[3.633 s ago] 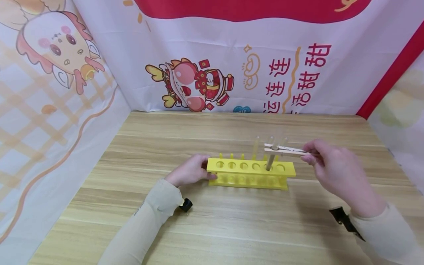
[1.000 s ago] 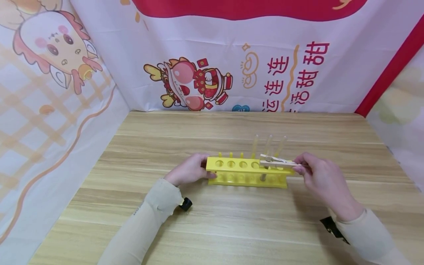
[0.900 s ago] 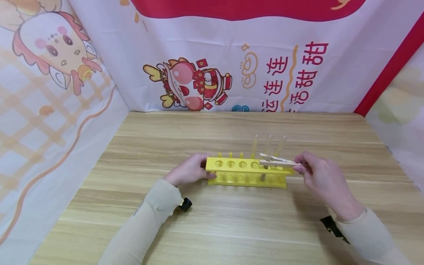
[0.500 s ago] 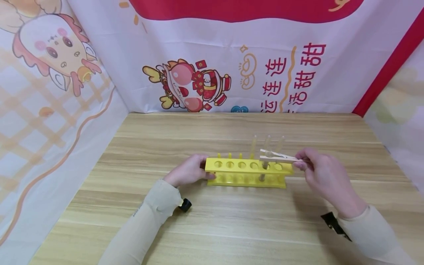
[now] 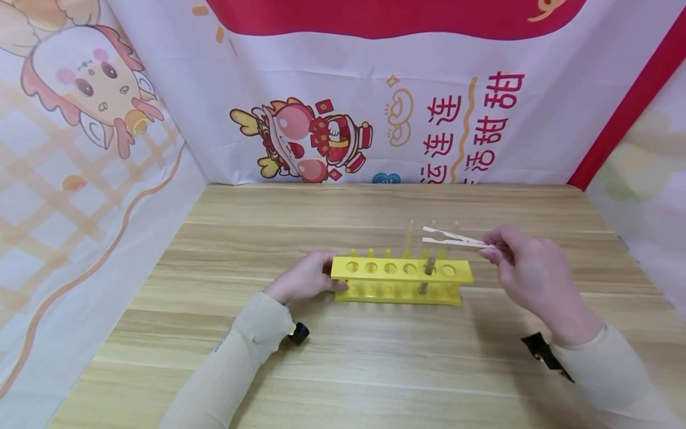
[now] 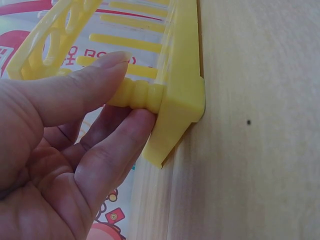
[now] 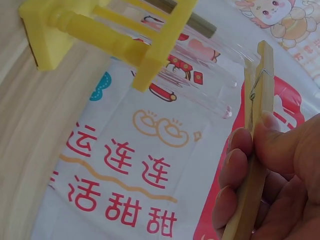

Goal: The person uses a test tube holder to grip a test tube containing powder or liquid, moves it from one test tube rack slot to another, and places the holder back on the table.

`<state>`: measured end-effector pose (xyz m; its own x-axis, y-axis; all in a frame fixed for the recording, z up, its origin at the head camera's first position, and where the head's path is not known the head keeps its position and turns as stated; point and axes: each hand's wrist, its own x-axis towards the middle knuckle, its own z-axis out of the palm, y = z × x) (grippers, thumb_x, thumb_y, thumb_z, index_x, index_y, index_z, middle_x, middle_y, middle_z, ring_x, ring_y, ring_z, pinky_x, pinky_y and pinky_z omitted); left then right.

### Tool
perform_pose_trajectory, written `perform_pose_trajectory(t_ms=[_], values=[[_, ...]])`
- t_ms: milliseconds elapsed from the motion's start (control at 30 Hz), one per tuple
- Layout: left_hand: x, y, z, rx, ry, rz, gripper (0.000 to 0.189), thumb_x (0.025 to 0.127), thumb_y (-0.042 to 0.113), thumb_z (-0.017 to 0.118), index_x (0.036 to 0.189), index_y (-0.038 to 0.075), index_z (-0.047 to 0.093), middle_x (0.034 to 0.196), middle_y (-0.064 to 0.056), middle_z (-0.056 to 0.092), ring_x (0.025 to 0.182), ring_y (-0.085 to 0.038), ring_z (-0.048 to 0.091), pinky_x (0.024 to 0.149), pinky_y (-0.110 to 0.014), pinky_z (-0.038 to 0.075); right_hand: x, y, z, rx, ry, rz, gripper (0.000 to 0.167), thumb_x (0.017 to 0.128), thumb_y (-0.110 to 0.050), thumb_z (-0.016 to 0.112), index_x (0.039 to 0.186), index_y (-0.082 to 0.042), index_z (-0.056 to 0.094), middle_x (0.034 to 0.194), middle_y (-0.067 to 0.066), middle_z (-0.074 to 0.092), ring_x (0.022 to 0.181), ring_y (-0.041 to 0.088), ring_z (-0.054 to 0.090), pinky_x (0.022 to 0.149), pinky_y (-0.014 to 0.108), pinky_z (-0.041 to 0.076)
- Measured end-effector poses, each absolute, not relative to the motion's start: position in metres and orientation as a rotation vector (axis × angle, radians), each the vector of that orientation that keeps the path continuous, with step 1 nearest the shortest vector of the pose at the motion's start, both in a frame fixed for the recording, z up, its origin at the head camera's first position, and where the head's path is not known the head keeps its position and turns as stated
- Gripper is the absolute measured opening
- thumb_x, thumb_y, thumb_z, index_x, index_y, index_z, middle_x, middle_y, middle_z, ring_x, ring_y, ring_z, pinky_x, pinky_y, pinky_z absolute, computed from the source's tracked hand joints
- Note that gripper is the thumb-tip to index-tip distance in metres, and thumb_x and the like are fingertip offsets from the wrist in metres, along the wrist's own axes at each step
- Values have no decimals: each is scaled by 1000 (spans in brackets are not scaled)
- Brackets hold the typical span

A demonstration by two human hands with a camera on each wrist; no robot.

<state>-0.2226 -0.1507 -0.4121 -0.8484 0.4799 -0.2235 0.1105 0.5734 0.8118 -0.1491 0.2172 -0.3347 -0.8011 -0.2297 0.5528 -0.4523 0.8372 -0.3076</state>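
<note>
My left hand grips the left end of a yellow test tube rack; in the left wrist view, thumb and fingers pinch its ridged end post. A wooden test tube clamp is held in my right hand by its handles, above the rack's right half. A clear test tube with greyish contents stands in the fifth hole from the left. The clamp's wooden tips are apart at the height of that tube's top; whether they touch the glass cannot be told.
Clear tubes sit upside down on pegs behind the rack's right half. Shorter yellow pegs rise behind its left half. A wood-grain table lies beneath, with printed cloth hanging along the back and sides.
My right hand first lowered the tube into the rack with the clamp. Then the clamp slid up the tube to its top, while the tube stayed in the hole. The left hand held still.
</note>
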Motion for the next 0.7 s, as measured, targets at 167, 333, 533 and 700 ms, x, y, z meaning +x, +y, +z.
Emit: perform_pose_trajectory(t_ms=[167, 333, 533, 700], values=[[-222, -151, -412, 487, 2382, 1194, 34, 83, 10, 81, 114, 19, 70, 110, 8, 69, 99, -17, 61, 96, -42, 44, -149, 219, -327, 499, -2464, 578, 20, 78, -2, 82, 90, -2, 66, 65, 3, 60, 51, 13, 42, 47, 31, 37], [-222, -151, -411, 492, 2380, 1195, 33, 83, 10, 81, 113, 18, 69, 110, 7, 69, 99, -18, 61, 96, -42, 44, -148, 222, -320, 471, -2456, 551, 21, 78, -2, 82, 90, -2, 66, 64, 2, 58, 51, 13, 41, 48, 30, 35], [-221, -150, -410, 487, 2374, 1197, 31, 83, 10, 80, 111, 17, 70, 108, 7, 69, 98, -17, 62, 95, -42, 44, -146, 225, -310, 429, -2481, 560, 21, 80, -1, 80, 97, -1, 66, 67, 4, 61, 54, 16, 43, 49, 29, 36], [-221, -150, -410, 481, 2367, 1203, 31, 83, 10, 80, 111, 17, 70, 109, 7, 70, 98, -18, 62, 96, -43, 44, -145, 229, -305, 419, -2466, 574, 23, 82, 1, 78, 102, 2, 66, 70, 8, 63, 55, 17, 45, 50, 22, 35]])
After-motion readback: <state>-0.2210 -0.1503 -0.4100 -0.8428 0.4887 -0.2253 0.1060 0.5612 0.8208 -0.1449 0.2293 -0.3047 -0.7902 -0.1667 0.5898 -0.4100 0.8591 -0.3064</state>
